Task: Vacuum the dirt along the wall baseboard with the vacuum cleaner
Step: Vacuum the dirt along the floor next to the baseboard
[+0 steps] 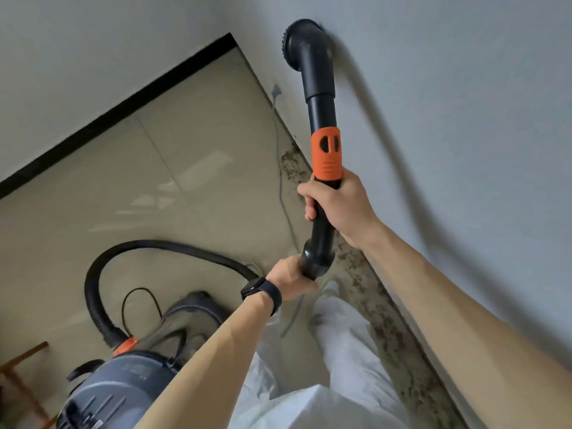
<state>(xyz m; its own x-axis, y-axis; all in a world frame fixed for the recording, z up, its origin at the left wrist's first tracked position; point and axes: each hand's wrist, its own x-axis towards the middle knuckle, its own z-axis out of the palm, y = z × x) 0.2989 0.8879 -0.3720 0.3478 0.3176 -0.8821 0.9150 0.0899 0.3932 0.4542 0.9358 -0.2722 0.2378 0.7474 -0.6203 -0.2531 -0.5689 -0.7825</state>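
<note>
fingers [309, 209] of left hand [289, 281] and right hand [337, 209] grip the wand [322, 116], brush [305, 41] against wall [464, 88].

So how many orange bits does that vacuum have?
2: one orange sleeve on the wand above the right hand, one orange collar where the hose meets the canister. Others may be hidden.

Right hand [337, 205] wrapped round the black wand [322, 116] just below its orange collar [327, 153]. Back of hand faces camera, fingers curled round the tube's left side. Right forearm bare, comes in from lower right, nearly straight, wrist in line with it. Left hand [291, 278] lower, gripping the wand's bulged bottom end. Left forearm bare, rises from bottom centre, with a dark watch [261, 292] strapped on the wrist. Hands near each other, not touching - right above left.
</note>
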